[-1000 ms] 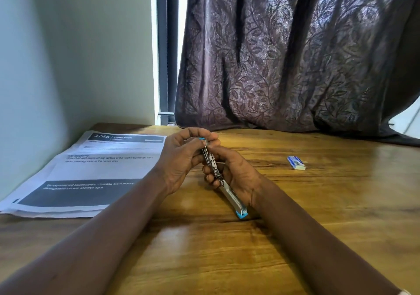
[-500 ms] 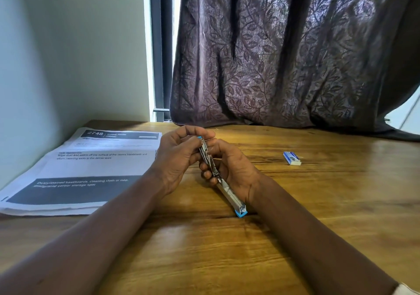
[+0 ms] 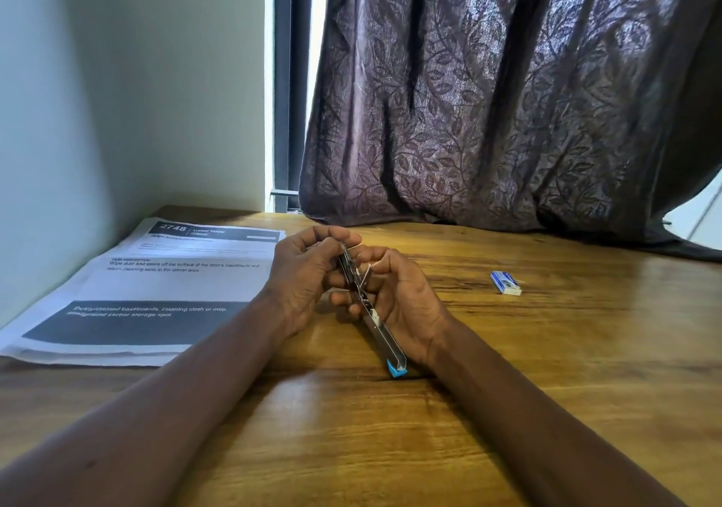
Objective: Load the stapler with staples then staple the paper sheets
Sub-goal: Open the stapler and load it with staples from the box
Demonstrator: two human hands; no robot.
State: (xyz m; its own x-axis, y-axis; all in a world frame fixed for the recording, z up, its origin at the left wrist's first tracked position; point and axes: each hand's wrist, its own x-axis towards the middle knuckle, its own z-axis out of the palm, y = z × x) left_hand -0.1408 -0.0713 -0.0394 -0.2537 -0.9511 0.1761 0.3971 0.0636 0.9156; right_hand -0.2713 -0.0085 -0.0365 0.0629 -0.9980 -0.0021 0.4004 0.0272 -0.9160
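Note:
A slim metal stapler (image 3: 378, 327) with a blue end cap lies open between both hands, its long staple channel pointing toward me and its blue tip resting on the wooden table (image 3: 508, 369). My left hand (image 3: 304, 280) pinches the far end of the stapler with thumb and fingers. My right hand (image 3: 402, 303) cradles the middle of it from the right, and a short silver strip sticks up between its fingers. A stack of printed paper sheets (image 3: 156, 291) lies flat on the left. A small blue-and-white staple box (image 3: 505, 282) sits on the table to the right.
A pale wall runs along the left edge of the table, close to the papers. A dark patterned curtain (image 3: 508, 115) hangs down onto the back of the table. Bare wood stretches between my forearms and out to the right.
The hands and stapler stay in almost the same place. A short silver strip now shows sticking up at my right fingers, where none was clear before.

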